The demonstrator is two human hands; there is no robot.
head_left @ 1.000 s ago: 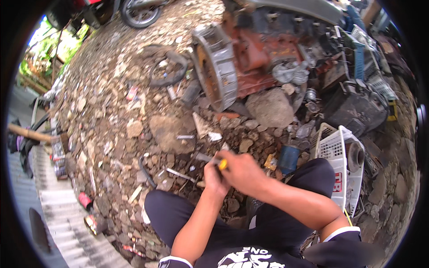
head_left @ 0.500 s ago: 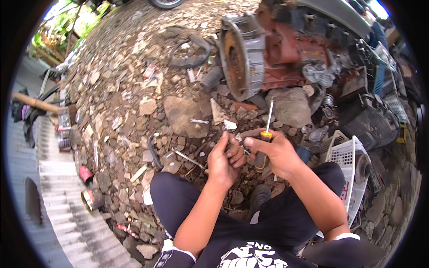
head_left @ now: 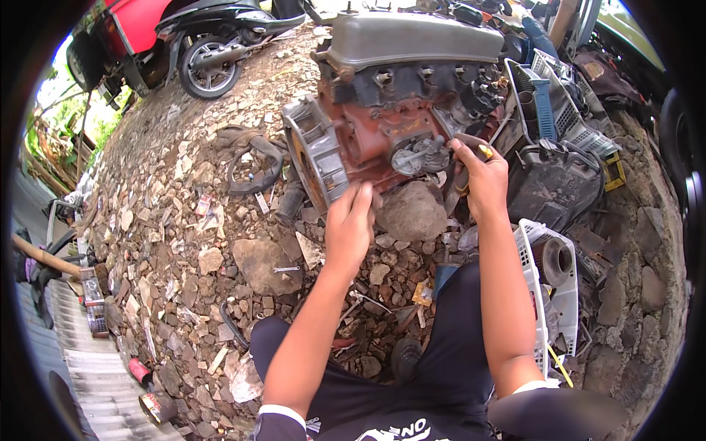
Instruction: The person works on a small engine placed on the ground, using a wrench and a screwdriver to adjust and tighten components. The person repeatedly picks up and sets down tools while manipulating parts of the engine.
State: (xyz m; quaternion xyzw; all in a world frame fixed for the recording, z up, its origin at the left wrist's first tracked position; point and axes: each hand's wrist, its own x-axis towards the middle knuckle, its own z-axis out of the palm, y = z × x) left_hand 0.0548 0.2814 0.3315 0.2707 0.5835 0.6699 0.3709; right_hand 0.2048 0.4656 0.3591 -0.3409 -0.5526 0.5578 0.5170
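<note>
An engine with a rusty red block (head_left: 375, 140) and a long grey top cover (head_left: 419, 40) stands in front of me. My right hand (head_left: 485, 180) is closed round a screwdriver (head_left: 485, 151) by the engine's right lower side; its yellow collar shows between the fingers. Close by is a round grey metal part (head_left: 413, 159) on the block. My left hand (head_left: 351, 229) is at the lower edge of the grey bell housing (head_left: 334, 158), fingers curled together; whatever they hold is hidden. A large stone (head_left: 415, 212) lies under the engine, between my hands.
A spanner (head_left: 287, 269) rests on a flat stone among rubble. A black hose loop (head_left: 254, 165) lies left of the engine. To the right are a dark bulky part (head_left: 562, 184) and a white crate (head_left: 570, 316) with a round filter (head_left: 553, 261). A motorbike (head_left: 213, 59) stands behind.
Both hands have moved forward and apart, from in front of my knees to the engine. The screwdriver has gone along in my right hand. My view has tilted up and turned right.
</note>
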